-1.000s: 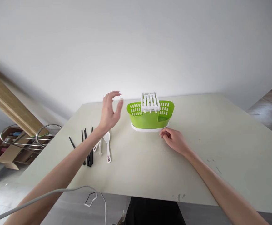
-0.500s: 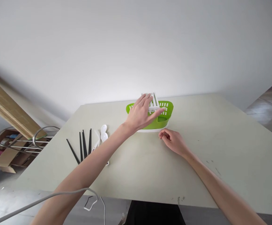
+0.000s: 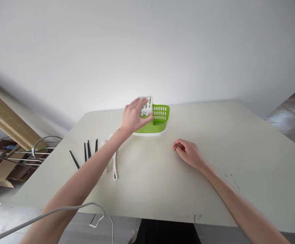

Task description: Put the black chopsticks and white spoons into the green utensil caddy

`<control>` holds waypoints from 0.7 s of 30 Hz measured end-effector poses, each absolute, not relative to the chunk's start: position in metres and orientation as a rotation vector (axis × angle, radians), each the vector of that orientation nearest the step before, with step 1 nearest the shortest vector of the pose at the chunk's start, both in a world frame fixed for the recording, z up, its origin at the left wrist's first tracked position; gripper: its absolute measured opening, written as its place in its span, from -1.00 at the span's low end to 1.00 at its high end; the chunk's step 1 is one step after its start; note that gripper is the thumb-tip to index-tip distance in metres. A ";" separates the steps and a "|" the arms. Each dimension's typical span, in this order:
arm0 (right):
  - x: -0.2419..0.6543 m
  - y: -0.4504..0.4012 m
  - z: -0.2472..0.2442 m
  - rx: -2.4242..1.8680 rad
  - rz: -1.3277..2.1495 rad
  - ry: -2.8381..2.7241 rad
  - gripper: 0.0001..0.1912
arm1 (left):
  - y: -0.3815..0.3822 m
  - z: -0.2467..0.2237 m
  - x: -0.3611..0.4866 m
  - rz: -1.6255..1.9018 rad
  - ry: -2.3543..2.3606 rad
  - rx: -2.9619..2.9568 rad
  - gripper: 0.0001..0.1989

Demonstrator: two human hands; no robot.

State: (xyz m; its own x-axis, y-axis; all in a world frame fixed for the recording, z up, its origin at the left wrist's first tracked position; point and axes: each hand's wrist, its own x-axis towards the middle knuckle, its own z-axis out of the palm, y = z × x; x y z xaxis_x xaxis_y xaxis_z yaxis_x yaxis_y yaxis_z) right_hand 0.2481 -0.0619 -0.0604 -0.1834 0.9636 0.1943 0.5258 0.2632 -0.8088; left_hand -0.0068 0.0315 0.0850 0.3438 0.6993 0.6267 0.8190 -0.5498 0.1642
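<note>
My left hand (image 3: 133, 118) lies across the white slatted piece (image 3: 149, 105) on a green plastic basket (image 3: 151, 128), fingers over its top and thumb along the near side. Rows of slots pierce the basket's wall, and it has a white base; its left part is hidden behind the hand. My right hand (image 3: 188, 152) rests on the table, fingers curled in, apart from the basket. Left of centre lie white spoons (image 3: 114, 166), partly covered by my left forearm. Several black chopsticks (image 3: 88, 149) are spread farther left, their near ends hidden by that forearm.
The pale table (image 3: 200, 193) stands against a white wall (image 3: 147, 51). A grey cable (image 3: 61, 210) crosses in front of my left forearm. Beyond the left edge are a metal rack (image 3: 39, 149), a long cardboard piece (image 3: 12, 118) and an open carton (image 3: 5, 171).
My left hand and the green basket have moved left together, slightly toward the back. More of the spoon handle shows beside my forearm. My right hand has stayed in place.
</note>
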 end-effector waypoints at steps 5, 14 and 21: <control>0.248 -0.063 -0.058 -1.339 0.780 -1.824 -0.79 | 0.049 0.101 -0.066 -0.876 -1.509 -2.420 -0.44; 0.249 -0.063 -0.062 -1.333 0.798 -1.826 -0.80 | 0.056 0.126 -0.148 -0.536 -1.733 -2.306 -0.36; 0.248 -0.062 -0.062 -1.320 0.779 -1.832 -0.80 | 0.052 0.139 -0.176 -0.349 -1.766 -2.219 -0.38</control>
State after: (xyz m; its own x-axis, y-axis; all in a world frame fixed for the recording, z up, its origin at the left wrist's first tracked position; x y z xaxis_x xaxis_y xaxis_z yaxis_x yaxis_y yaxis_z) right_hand 0.2481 -0.0622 -0.0618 -0.2017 0.9561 0.2126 0.5104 0.2878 -0.8103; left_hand -0.1757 0.0519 0.1385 0.2220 0.9065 0.3591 0.9750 -0.2113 -0.0693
